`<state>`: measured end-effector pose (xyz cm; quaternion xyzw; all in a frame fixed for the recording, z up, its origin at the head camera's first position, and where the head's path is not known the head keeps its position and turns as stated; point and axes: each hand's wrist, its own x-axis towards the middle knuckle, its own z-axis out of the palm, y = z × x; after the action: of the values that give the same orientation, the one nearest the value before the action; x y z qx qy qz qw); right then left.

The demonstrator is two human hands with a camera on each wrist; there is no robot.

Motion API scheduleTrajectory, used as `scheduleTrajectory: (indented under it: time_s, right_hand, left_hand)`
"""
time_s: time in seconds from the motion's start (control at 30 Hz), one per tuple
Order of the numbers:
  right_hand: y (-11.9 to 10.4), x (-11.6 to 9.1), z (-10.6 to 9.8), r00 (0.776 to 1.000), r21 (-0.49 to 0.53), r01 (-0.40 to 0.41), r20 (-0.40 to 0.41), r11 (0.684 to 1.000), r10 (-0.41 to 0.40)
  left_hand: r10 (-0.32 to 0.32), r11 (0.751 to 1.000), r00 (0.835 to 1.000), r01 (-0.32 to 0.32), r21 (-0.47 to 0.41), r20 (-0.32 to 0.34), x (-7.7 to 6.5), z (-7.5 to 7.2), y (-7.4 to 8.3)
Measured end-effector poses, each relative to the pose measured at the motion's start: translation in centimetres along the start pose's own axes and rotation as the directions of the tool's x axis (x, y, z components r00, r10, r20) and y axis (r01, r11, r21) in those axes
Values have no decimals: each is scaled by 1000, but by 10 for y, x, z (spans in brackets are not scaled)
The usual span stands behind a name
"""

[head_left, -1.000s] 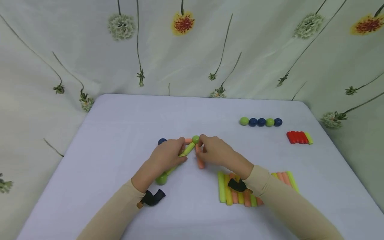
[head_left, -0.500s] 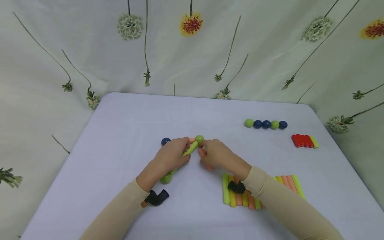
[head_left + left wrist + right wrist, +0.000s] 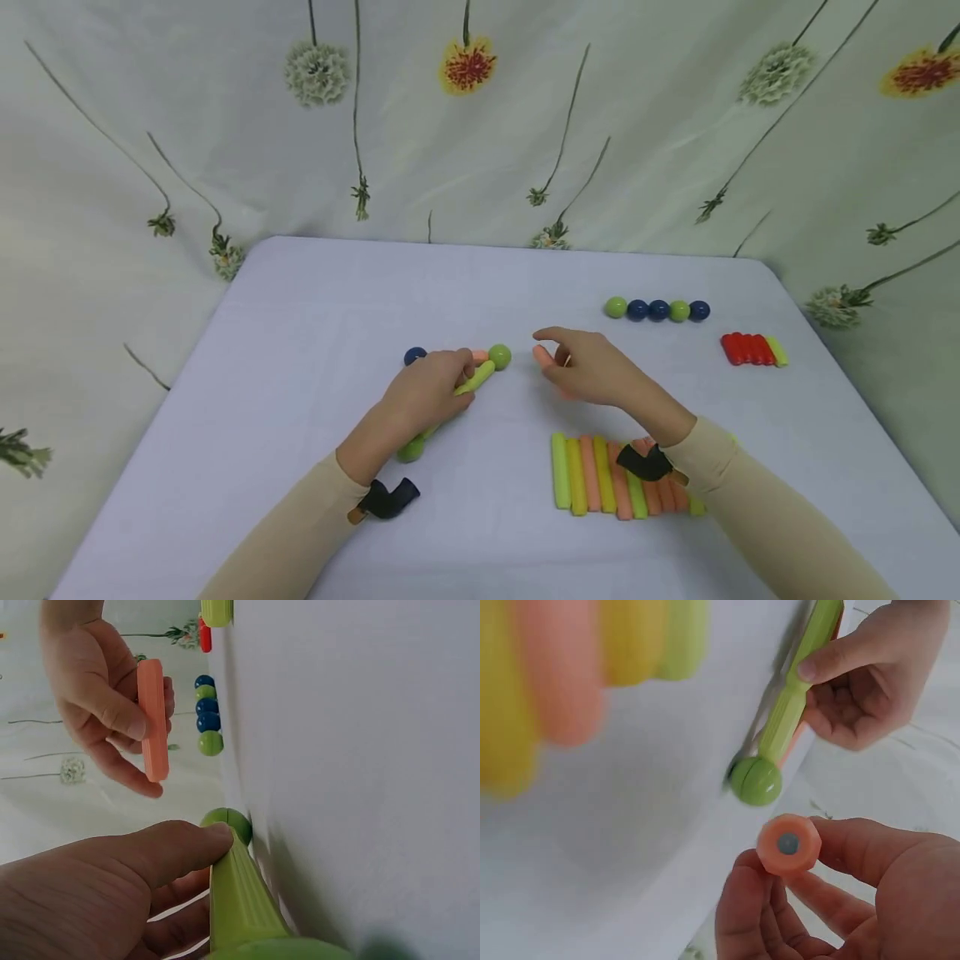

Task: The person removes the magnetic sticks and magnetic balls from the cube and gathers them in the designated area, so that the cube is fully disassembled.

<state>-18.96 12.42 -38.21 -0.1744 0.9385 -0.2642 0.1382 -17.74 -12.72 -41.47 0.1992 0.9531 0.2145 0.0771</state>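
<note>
My left hand [image 3: 423, 392] pinches a light green rod [image 3: 244, 900] between thumb and fingers. One end of that rod meets a green ball [image 3: 499, 357]; another green ball [image 3: 410, 451] sits at the near end of the line. Behind the hand, an orange rod [image 3: 480, 356] runs from the green ball toward a dark blue ball [image 3: 416, 356], partly hidden by the fingers. Off to the right, my right hand [image 3: 600, 367] holds a loose orange rod [image 3: 152, 720] above the table, index finger extended. The right wrist view shows a grey round insert in this rod's end [image 3: 769, 851].
Green, yellow and orange rods [image 3: 602, 475] lie side by side at the front right, partly under the right forearm. A row of green and blue balls [image 3: 658, 310] stands at the back right. Red rods [image 3: 747, 349] and one yellow-green rod [image 3: 777, 351] lie near the right edge.
My right hand has moved right, away from the green ball, carrying the orange rod with it. The left hand keeps its grip on the light green rod.
</note>
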Motion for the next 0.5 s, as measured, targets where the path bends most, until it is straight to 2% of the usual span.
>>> scheduleTrajectory:
  time_s: [0.1, 0.23, 0.37, 0.5]
  right_hand:
    - [19, -17, -7, 999, 37, -26, -42, 999, 28]
    - [48, -46, -18, 990, 65, -98, -100, 993, 104]
    - [80, -80, -30, 967, 69, -193, -158, 979, 202]
    - [114, -116, -39, 936, 54, -293, -189, 955, 298]
  left_hand:
    - [-5, 1000, 1000, 5, 3, 10, -1, 2, 0]
    - [-15, 1000, 1000, 15, -24, 21, -3, -4, -4]
    - [19, 1000, 997, -21, -22, -68, -5, -17, -14]
    - [33, 999, 983, -28, 32, -183, -3, -28, -28]
